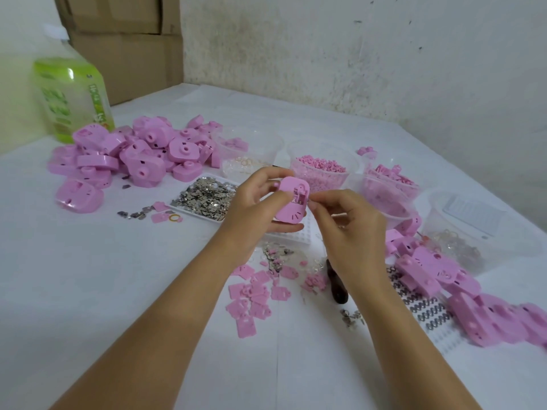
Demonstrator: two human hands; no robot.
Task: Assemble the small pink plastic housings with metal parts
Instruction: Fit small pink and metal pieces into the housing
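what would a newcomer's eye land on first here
Pink everywhere: a big heap of housings sits far left beside a green bottle. At centre the left hand holds one pink housing while the right hand pinches at its edge, right of a tray of metal parts.

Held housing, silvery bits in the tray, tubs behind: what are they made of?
The housing: pink moulded plastic, smooth soft sheen. The bits: probably thin stamped metal, they glint silver. The tubs: clear thin plastic, contents show through the walls.

Bottle label [74, 93] text illegible.
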